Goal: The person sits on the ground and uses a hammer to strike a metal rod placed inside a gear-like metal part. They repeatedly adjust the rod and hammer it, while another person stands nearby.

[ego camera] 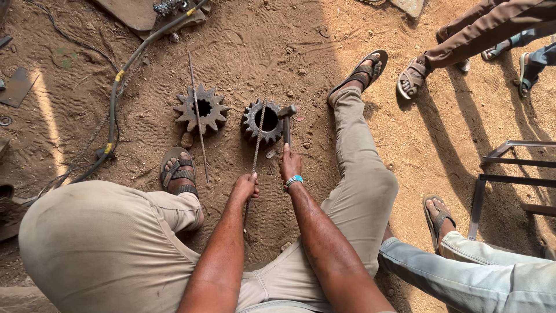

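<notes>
I sit on sandy ground with my legs spread. My left hand grips a thin ribbed steel rod whose far end rests in the bore of a dark toothed gear lying flat on the sand. My right hand, with a blue wristband, grips the handle of a hammer; the hammer head is at the gear's right rim. A second, rustier gear lies to the left, with another thin rod lying across it.
A hose with yellow bands curves along the left. Metal scraps lie at the top left. Other people's sandalled feet and a leg in jeans are at the right, beside a metal frame.
</notes>
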Tool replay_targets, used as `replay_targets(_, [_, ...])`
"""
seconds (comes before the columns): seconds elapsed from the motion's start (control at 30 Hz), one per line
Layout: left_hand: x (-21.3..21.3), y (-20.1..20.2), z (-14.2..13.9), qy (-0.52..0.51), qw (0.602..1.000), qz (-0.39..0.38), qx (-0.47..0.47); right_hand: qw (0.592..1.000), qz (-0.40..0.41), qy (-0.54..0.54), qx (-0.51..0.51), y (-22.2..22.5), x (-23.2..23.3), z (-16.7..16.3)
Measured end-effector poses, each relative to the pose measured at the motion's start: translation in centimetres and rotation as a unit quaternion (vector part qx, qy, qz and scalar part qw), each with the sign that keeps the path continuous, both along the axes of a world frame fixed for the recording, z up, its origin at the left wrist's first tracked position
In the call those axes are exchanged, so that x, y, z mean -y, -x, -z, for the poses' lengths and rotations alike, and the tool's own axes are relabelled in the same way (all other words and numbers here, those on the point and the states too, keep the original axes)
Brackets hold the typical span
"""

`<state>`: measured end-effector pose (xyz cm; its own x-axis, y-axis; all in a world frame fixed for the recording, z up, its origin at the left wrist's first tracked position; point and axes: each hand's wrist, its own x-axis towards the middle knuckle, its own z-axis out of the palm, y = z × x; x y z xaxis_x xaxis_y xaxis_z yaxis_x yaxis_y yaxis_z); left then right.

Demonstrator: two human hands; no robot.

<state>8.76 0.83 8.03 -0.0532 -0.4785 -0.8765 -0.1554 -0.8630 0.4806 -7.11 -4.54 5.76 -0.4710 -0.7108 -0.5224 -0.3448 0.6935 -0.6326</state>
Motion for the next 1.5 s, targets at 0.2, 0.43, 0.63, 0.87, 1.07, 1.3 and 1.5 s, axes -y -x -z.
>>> replay_targets(0.2, [-0.2,0.0,0.7,0.025,0.999,-0.021,-0.018,0.999,-0.004,0.008,0.044,0.0,0.0,0.2])
replay_targets(0.43, [-0.1,0.0,0.9,0.039,0.999,-0.01,0.009,0.999,-0.014,0.012,0.04,-0.2,-0.1,-0.5])
replay_targets(0.63, [0.1,0.3,1.4,0.04,0.999,0.004,0.001,0.998,-0.005,0.011,0.057,-0.1,-0.2,-0.3])
replay_targets(0.87, [0.5,0.8,1.8,0.038,0.999,-0.013,0.019,0.996,-0.054,0.074,0.011,-0.9,0.0,-0.8])
replay_targets(1.07, [0.7,0.8,2.2,0.029,0.999,-0.008,0.017,0.968,-0.126,0.213,-0.031,-1.8,0.3,-1.7])
replay_targets(1.3, [0.5,0.7,1.9,0.037,0.999,-0.016,0.018,0.985,-0.143,0.023,-0.093,-1.9,-0.5,-2.1])
replay_targets(1.5, [0.4,0.7,2.4,0.038,0.999,-0.004,0.014,0.99,-0.053,0.127,0.009,-1.3,0.3,-2.2])
